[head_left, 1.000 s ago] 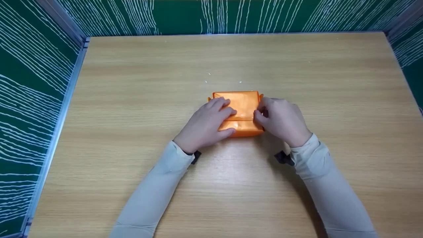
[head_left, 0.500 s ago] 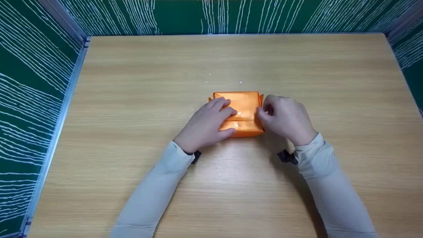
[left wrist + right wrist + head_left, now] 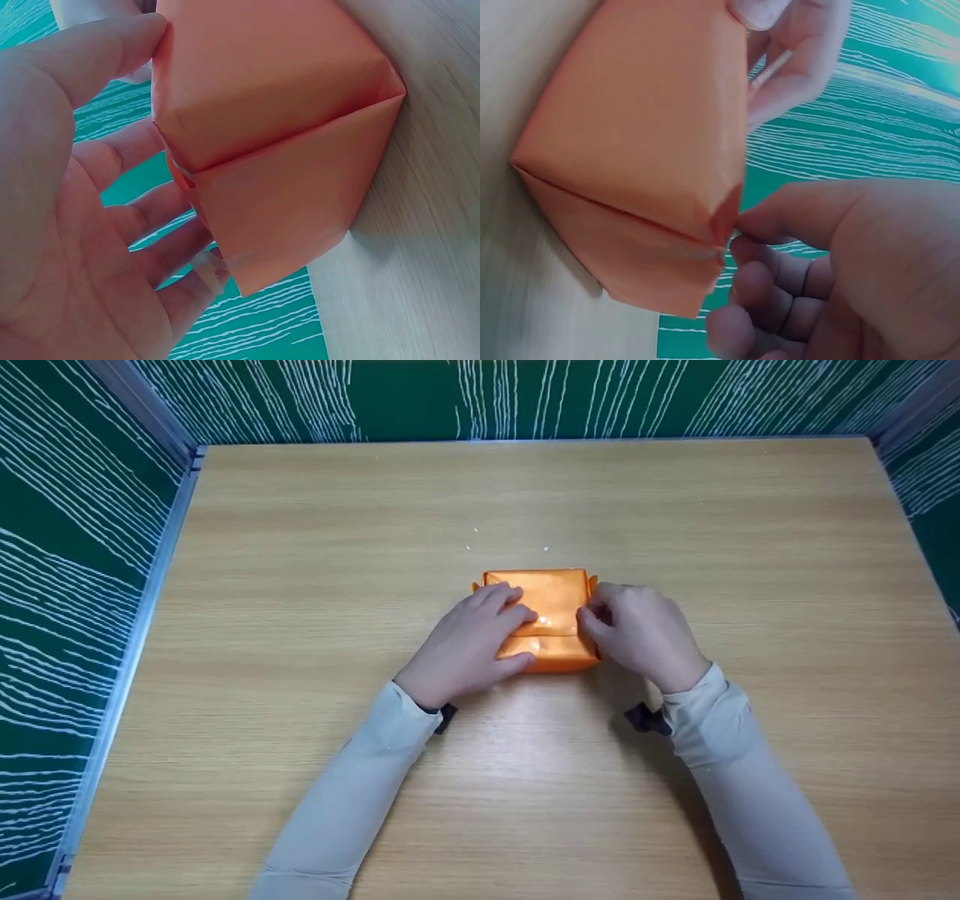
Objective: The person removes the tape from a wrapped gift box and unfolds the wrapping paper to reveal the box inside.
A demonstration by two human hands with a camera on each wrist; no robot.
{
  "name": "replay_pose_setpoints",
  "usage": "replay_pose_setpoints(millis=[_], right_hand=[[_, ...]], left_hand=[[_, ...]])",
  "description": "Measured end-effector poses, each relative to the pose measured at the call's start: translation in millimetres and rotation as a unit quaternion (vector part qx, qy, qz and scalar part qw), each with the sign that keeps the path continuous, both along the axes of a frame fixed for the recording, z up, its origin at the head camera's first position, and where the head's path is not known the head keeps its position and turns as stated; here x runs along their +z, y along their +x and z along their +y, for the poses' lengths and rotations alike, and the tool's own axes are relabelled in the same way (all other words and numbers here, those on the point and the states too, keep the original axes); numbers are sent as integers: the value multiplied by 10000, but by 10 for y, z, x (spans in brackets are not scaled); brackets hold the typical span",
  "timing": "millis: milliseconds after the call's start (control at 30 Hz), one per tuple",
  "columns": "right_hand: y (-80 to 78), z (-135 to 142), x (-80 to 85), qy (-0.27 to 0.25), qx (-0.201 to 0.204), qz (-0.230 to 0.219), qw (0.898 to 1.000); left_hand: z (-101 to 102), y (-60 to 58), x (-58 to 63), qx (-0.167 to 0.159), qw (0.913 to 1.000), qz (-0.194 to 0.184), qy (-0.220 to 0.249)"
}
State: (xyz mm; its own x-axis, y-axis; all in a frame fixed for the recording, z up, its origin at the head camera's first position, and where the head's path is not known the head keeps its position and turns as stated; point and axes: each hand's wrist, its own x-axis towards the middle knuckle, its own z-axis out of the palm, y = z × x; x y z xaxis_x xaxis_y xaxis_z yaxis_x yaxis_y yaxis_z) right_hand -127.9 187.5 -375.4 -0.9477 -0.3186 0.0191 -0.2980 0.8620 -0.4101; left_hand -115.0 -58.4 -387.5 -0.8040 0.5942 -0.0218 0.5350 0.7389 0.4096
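Note:
A box-shaped package in glossy orange wrapping paper (image 3: 551, 604) lies mid-table, with folded end flaps at both short sides. My left hand (image 3: 469, 641) rests across its left part, fingers spread; in the left wrist view the thumb touches the top edge. A small clear strip, like tape (image 3: 210, 270), shows between those fingers and the end flap (image 3: 281, 210). My right hand (image 3: 645, 630) is at the package's right edge. There, in the right wrist view, thumb and forefinger pinch at the corner above the right flap (image 3: 630, 259), other fingers curled below.
The wooden table (image 3: 300, 547) carries a few tiny white specks (image 3: 546, 548) beyond the package. Green panels (image 3: 405, 397) with white wavy lines stand along the back and sides. A dark wrist camera (image 3: 646, 718) sits under the right sleeve.
My right hand drew slightly away to the right and up half a second ago, and is now back at the package's right edge. The left hand and package have stayed put.

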Motion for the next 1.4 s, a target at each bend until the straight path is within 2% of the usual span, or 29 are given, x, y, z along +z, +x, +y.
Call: replay_pose_setpoints(millis=[433,633,767,900,1000,1100,1233,1400], right_hand=[[-2,154,96,-220,-110,-264,9994],[-1,269,141,59,-240,-515,9984],[18,264,180,62,-221,-385,9990],[26,203,185,-26,412,-85,9991],[25,156,153,111,1145,31,9934],[26,122,109,226,1610,108,9866],[34,110,79,239,1734,179,9844],[40,122,75,191,1803,297,9830]], left_hand=[[-8,10,5,41,10000,-42,36],[-3,5,7,44,9999,-111,35],[-3,1,-2,37,9999,-92,36],[-13,0,1,32,10000,-72,55],[-32,-9,18,-11,9999,-125,73],[-83,-29,50,-23,9996,-219,196],[-188,-68,89,201,9985,-306,410],[-290,-115,114,570,9975,-328,268]])
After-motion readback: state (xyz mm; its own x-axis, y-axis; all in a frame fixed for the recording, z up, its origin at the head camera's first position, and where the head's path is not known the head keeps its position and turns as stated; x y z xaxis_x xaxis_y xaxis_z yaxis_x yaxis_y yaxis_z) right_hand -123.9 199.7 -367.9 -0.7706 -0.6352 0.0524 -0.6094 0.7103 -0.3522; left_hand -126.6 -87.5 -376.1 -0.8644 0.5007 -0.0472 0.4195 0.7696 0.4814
